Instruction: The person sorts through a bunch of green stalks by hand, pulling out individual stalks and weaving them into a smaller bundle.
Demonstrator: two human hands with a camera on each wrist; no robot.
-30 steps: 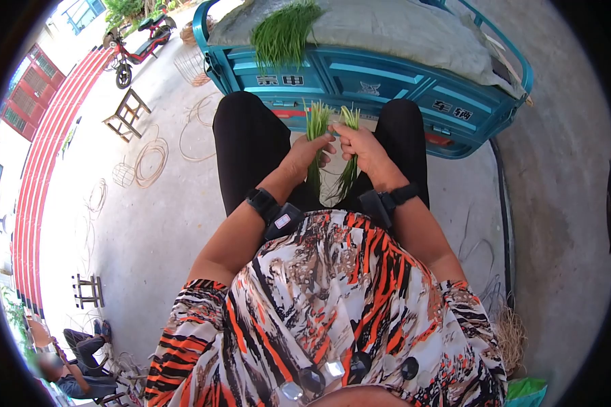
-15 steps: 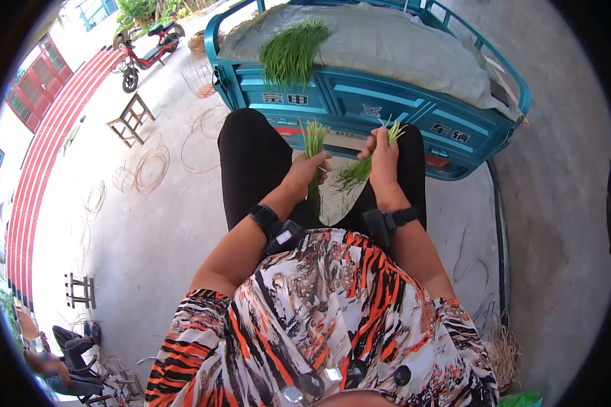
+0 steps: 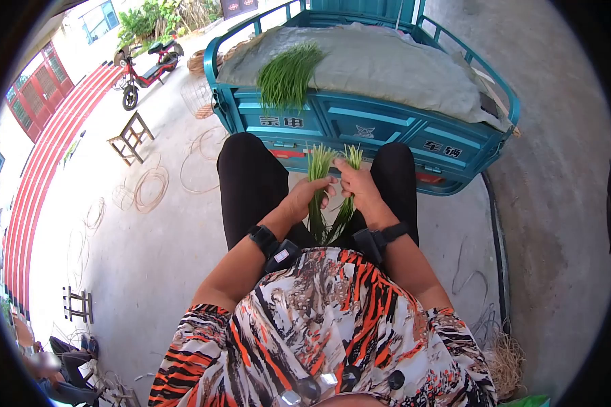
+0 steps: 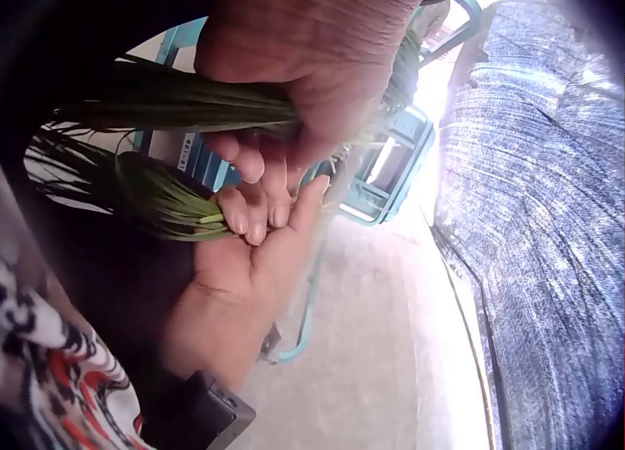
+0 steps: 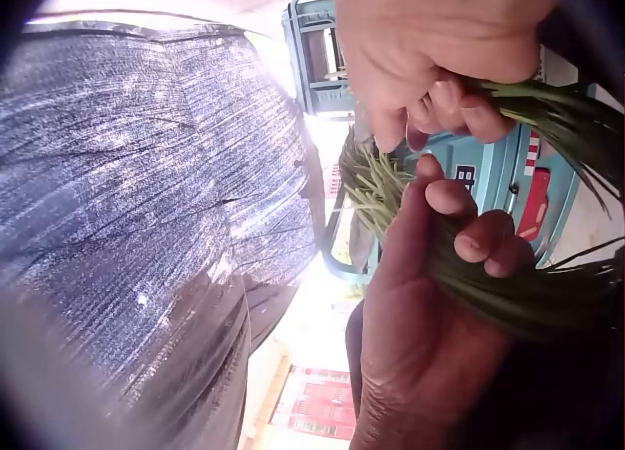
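My left hand (image 3: 309,199) grips a bunch of chives (image 3: 320,161) over the lap, pale cut ends up and dark green leaves hanging down. Close beside it, my right hand (image 3: 361,187) holds a thinner bunch of chives (image 3: 353,156), also with its pale ends upward. The fingertips of both hands come close together between the bunches. In the left wrist view, leaves of the left bunch (image 4: 186,103) trail away below the palm. The right wrist view shows the left hand's fingers (image 5: 483,237) curled round its bunch.
Ahead stands a blue cargo tricycle (image 3: 380,125) with a grey cover (image 3: 380,64); a pile of chives (image 3: 288,74) lies on it. To the left are a wooden stool (image 3: 130,138), coiled cane (image 3: 151,188) and a red scooter (image 3: 146,71). A seated person (image 3: 64,373) is at lower left.
Half a second ago my right hand was farther right with its bunch tilted; it has come back beside the left hand, the bunch more upright. The head view has tilted up slightly.
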